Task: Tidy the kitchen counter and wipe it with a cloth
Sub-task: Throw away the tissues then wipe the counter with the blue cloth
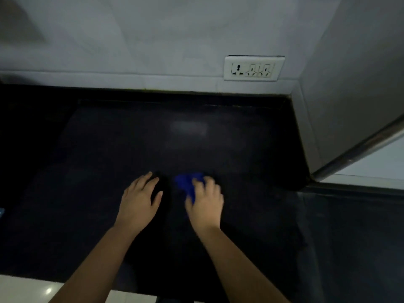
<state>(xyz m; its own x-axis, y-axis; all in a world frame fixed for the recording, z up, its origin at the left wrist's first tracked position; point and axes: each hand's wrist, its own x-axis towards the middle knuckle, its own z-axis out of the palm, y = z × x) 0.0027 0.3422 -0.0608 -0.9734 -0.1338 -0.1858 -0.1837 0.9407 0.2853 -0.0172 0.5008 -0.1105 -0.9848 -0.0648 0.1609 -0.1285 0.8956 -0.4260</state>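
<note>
You are at the wiping step: your right hand (205,202) presses a bunched blue cloth (188,183) flat against the black counter (131,138), fingers draped over it. Your left hand (140,197) rests spread and empty beside it (nothing held). Next, sweep toward the wall socket (253,68) corner.
</note>
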